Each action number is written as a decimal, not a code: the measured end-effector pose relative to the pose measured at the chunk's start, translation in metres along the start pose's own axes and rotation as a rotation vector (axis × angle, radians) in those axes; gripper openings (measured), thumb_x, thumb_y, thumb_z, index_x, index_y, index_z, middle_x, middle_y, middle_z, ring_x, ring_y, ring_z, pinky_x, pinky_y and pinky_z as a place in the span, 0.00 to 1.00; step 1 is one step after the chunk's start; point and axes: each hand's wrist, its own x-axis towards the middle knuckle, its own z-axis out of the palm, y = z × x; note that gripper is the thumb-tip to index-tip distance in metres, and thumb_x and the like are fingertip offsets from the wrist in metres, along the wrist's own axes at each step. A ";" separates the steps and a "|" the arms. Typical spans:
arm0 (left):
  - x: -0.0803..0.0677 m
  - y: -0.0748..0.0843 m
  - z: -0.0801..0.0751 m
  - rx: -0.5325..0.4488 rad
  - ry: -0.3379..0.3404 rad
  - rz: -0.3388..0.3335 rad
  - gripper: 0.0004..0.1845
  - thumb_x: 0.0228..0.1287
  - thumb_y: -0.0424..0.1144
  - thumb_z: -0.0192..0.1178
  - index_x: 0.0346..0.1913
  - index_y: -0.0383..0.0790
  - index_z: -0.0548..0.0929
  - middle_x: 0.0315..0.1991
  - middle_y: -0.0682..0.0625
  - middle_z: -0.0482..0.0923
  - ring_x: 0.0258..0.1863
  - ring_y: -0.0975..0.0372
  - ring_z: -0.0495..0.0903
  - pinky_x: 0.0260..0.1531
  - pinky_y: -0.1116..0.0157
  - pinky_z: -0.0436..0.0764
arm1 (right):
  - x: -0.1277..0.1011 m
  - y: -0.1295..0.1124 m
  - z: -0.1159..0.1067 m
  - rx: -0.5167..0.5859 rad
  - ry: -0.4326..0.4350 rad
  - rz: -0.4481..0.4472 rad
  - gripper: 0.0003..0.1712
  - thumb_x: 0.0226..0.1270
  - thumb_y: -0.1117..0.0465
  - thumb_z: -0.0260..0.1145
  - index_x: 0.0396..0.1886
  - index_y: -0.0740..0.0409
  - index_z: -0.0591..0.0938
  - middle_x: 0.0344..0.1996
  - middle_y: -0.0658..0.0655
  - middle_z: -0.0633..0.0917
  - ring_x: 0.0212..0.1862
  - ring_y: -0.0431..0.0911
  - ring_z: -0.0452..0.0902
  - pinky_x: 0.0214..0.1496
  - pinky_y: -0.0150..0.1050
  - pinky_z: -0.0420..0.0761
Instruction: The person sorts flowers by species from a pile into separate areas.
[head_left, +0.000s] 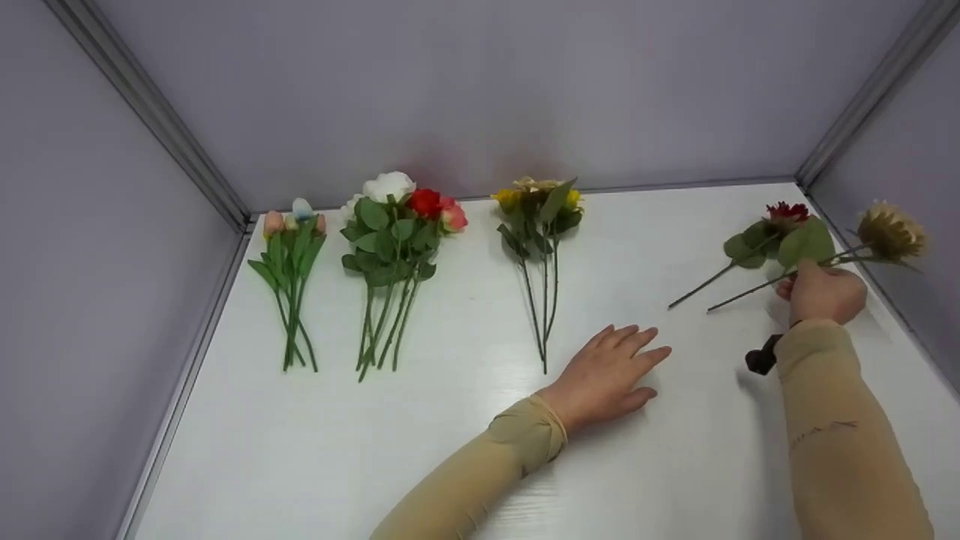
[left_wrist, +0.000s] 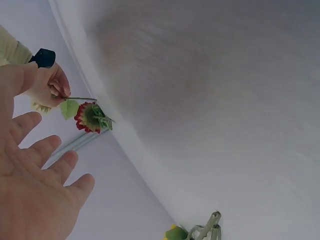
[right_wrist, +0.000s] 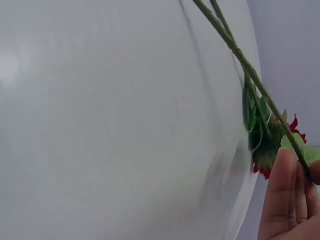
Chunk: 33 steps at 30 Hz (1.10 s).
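Observation:
My right hand (head_left: 827, 294) pinches the stem of a cream-coloured artificial flower (head_left: 891, 231) at the right side of the table. In the right wrist view its green stem (right_wrist: 255, 75) runs up from between the thumb and fingers. A dark red flower (head_left: 787, 213) lies on the table just left of it, its stem pointing down and left. Over the middle of the table my left hand (head_left: 606, 375) is spread with straight fingers and holds nothing. Its palm and fingers (left_wrist: 35, 185) also show in the left wrist view.
On the white table (head_left: 450, 450), a bunch of tulips (head_left: 292, 262) lies at the left. Beside it are white, red and pink flowers (head_left: 394, 232), then a yellow bunch (head_left: 541, 217). Grey walls (head_left: 487, 90) enclose the back and sides.

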 end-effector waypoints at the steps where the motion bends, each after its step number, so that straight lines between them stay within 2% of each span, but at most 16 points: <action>1: -0.001 -0.002 -0.002 -0.045 0.008 -0.023 0.31 0.78 0.56 0.54 0.79 0.56 0.65 0.79 0.54 0.58 0.77 0.59 0.57 0.76 0.61 0.54 | -0.002 -0.003 0.005 -0.019 -0.012 -0.047 0.03 0.70 0.64 0.61 0.39 0.60 0.79 0.21 0.54 0.85 0.19 0.45 0.84 0.25 0.34 0.85; 4: -0.004 -0.007 -0.008 -0.201 0.061 -0.097 0.28 0.79 0.52 0.54 0.77 0.53 0.68 0.77 0.53 0.62 0.76 0.61 0.61 0.74 0.65 0.58 | -0.012 -0.007 0.025 -0.054 -0.101 -0.165 0.07 0.71 0.62 0.64 0.42 0.62 0.81 0.29 0.54 0.84 0.24 0.43 0.85 0.30 0.32 0.85; 8: -0.013 -0.017 -0.014 -0.462 0.152 -0.210 0.24 0.79 0.47 0.55 0.73 0.48 0.73 0.73 0.53 0.68 0.73 0.63 0.66 0.69 0.67 0.66 | -0.031 0.001 0.056 -0.145 -0.285 -0.294 0.16 0.72 0.57 0.68 0.49 0.65 0.81 0.36 0.56 0.84 0.33 0.43 0.85 0.38 0.33 0.86; 14: -0.027 -0.036 -0.020 -0.837 0.226 -0.423 0.22 0.79 0.44 0.56 0.72 0.46 0.75 0.69 0.54 0.73 0.66 0.64 0.73 0.63 0.67 0.74 | -0.084 0.022 0.103 -0.291 -0.535 -0.508 0.21 0.73 0.52 0.69 0.49 0.68 0.83 0.36 0.59 0.87 0.35 0.45 0.86 0.41 0.35 0.87; 18: -0.033 -0.049 -0.020 -1.014 0.256 -0.520 0.23 0.78 0.43 0.58 0.71 0.43 0.76 0.67 0.52 0.76 0.61 0.63 0.78 0.58 0.68 0.77 | -0.121 0.032 0.127 -0.318 -0.672 -0.584 0.23 0.73 0.50 0.68 0.48 0.68 0.83 0.37 0.62 0.87 0.37 0.48 0.86 0.41 0.37 0.87; 21: -0.038 -0.057 -0.016 -1.073 0.266 -0.536 0.22 0.77 0.40 0.59 0.69 0.39 0.77 0.64 0.48 0.78 0.58 0.62 0.81 0.54 0.68 0.80 | -0.144 0.040 0.139 -0.313 -0.755 -0.602 0.21 0.74 0.50 0.68 0.48 0.66 0.84 0.38 0.63 0.87 0.39 0.50 0.86 0.42 0.39 0.87; 24: -0.042 -0.063 -0.014 -1.059 0.288 -0.536 0.19 0.77 0.39 0.59 0.65 0.37 0.81 0.57 0.49 0.83 0.53 0.63 0.82 0.50 0.66 0.81 | -0.160 0.046 0.146 -0.294 -0.814 -0.609 0.18 0.75 0.52 0.68 0.47 0.65 0.85 0.37 0.63 0.87 0.39 0.51 0.85 0.44 0.40 0.87; 28: -0.048 -0.070 -0.011 -1.047 0.329 -0.550 0.15 0.75 0.39 0.62 0.58 0.38 0.86 0.48 0.56 0.86 0.46 0.67 0.83 0.46 0.66 0.82 | -0.175 0.054 0.150 -0.288 -0.841 -0.620 0.14 0.75 0.55 0.67 0.47 0.63 0.85 0.36 0.62 0.87 0.38 0.51 0.85 0.43 0.40 0.87; 33: -0.054 -0.075 -0.009 -1.099 0.381 -0.547 0.11 0.72 0.37 0.65 0.53 0.38 0.88 0.43 0.57 0.86 0.42 0.67 0.83 0.42 0.67 0.83 | -0.188 0.061 0.152 -0.297 -0.854 -0.643 0.11 0.74 0.59 0.68 0.47 0.63 0.86 0.36 0.61 0.87 0.38 0.52 0.85 0.42 0.41 0.87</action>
